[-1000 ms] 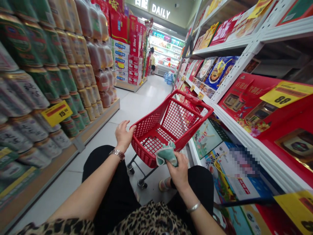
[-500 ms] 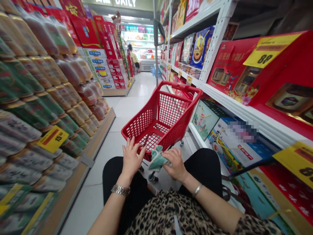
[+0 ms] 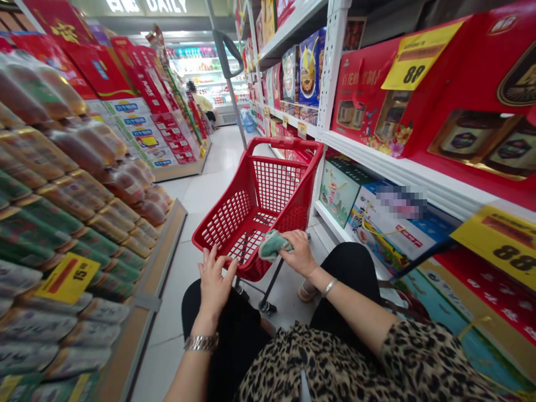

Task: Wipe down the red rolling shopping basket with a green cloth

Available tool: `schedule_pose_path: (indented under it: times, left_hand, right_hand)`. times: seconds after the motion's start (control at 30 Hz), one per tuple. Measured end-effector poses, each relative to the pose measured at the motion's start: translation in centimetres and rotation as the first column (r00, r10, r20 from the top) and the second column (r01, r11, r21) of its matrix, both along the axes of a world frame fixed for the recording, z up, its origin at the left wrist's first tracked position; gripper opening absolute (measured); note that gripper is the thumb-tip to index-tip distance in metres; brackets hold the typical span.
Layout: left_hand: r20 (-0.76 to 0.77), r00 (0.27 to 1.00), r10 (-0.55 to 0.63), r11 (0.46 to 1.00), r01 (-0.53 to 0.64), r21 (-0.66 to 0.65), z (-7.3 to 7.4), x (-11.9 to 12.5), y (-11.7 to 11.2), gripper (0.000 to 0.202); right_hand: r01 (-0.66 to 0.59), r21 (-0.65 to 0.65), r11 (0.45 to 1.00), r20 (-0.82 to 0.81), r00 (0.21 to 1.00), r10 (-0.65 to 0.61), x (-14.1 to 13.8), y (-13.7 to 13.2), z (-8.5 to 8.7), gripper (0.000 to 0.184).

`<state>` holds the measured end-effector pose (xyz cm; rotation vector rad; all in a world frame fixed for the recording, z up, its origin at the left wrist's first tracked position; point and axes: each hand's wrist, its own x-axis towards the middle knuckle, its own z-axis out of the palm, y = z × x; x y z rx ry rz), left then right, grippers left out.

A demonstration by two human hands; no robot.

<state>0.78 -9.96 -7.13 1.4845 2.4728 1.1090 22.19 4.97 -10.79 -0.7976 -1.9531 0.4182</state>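
Observation:
My right hand (image 3: 300, 251) is closed around a crumpled green cloth (image 3: 274, 244) with a pale edge. The cloth lies against the near right rim of a red plastic shopping cart (image 3: 270, 271). My left hand (image 3: 216, 282), with a metal watch on its wrist, is at the cart's near left rim. Its fingers are spread and hold nothing; whether the fingertips press on the rim I cannot tell. Inside the basket, the perforated floor shows some dark strips. My knees are bent on either side of the cart's near end.
Stacked packs of drink cans (image 3: 58, 223) line the left on a low platform (image 3: 146, 296). White shelving (image 3: 419, 167) with red gift boxes (image 3: 368, 95) stands close on the right. A grey pole (image 3: 237, 106) rises behind the cart. A person (image 3: 203, 103) is farther down the aisle.
My view has turned right, so the cart and shelves sit farther left. The right hand and cloth have moved along the cart's near rim toward its right side. The left hand stays by the rim.

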Motion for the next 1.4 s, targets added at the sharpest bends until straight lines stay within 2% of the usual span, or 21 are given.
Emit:
schedule_pose_path:
  times: [0.13, 0.33, 0.47, 0.53, 0.67, 0.77, 0.83, 0.9, 0.97, 1.03, 1.13, 1.23, 1.4]
  left_hand:
    - [0.024, 1.000, 0.000, 1.000, 0.000, 0.007, -0.1, -0.4, 0.0, 0.026]
    - [0.048, 0.999, -0.006, 1.000, 0.005, 0.029, -0.3, -0.9, -0.3, 0.026]
    - [0.034, 0.999, -0.010, 0.999, 0.008, 0.036, -0.2, -0.9, -0.4, 0.025]
    - [0.031, 1.000, 0.000, 1.000, -0.001, 0.018, -0.1, -0.9, -0.4, 0.024]
    - [0.015, 1.000, 0.012, 1.000, -0.012, -0.021, 0.4, -0.8, -0.5, 0.022]
    - [0.007, 1.000, 0.012, 1.000, -0.012, -0.021, 0.5, -0.8, -0.4, 0.021]
    - [0.000, 1.000, 0.016, 1.000, -0.016, -0.015, 0.4, -0.8, -0.3, 0.021]
    - [-0.009, 1.000, 0.019, 1.000, -0.019, -0.007, 0.2, -1.0, -0.2, 0.023]
    - [-0.017, 1.000, 0.013, 1.000, -0.013, -0.002, -0.1, -1.2, -0.1, 0.024]
    - [-0.023, 1.000, 0.000, 1.000, 0.000, -0.005, -0.3, -1.4, -0.1, 0.026]
    - [-0.028, 0.999, -0.023, 1.000, 0.023, -0.007, -0.5, -1.9, -0.2, 0.029]
    - [-0.034, 0.999, -0.038, 0.999, 0.038, -0.002, -0.6, -2.2, -0.3, 0.031]
    - [-0.064, 0.997, -0.039, 0.999, 0.040, 0.010, -0.7, -2.3, -0.3, 0.027]
  right_hand:
    - [0.203, -0.140, 0.969, -0.028, 0.978, -0.209, 1.0, 3.1, 0.6, 0.020]
    - [0.368, -0.230, 0.901, 0.009, 0.927, -0.376, 2.1, 8.0, 2.7, 0.025]
    - [0.454, -0.297, 0.840, -0.034, 0.874, -0.485, 1.7, 8.7, 3.6, 0.027]
    - [0.448, -0.297, 0.843, -0.078, 0.868, -0.490, 1.4, 7.7, 3.6, 0.028]
    - [0.340, -0.147, 0.929, -0.152, 0.920, -0.360, 1.3, 2.6, 2.4, 0.027]
    - [0.124, 0.026, 0.992, -0.109, 0.987, -0.120, 1.1, -2.5, 0.6, 0.028]
    - [-0.071, 0.123, 0.990, -0.053, 0.996, 0.078, 0.7, -5.3, -0.7, 0.029]
    - [-0.210, 0.178, 0.961, 0.007, 0.977, 0.212, -0.1, -7.0, -1.8, 0.029]
    - [-0.258, 0.177, 0.950, 0.055, 0.966, 0.252, -0.9, -7.4, -2.6, 0.027]
    - [-0.234, 0.135, 0.963, 0.082, 0.971, 0.225, -1.6, -6.8, -2.8, 0.026]
    - [-0.188, 0.038, 0.982, 0.118, 0.976, 0.182, -1.9, -5.2, -2.4, 0.029]
    - [-0.187, -0.039, 0.982, 0.164, 0.968, 0.191, -1.6, -4.0, -1.7, 0.033]
    - [-0.200, -0.031, 0.979, 0.154, 0.967, 0.202, -0.7, -2.2, -1.4, 0.034]
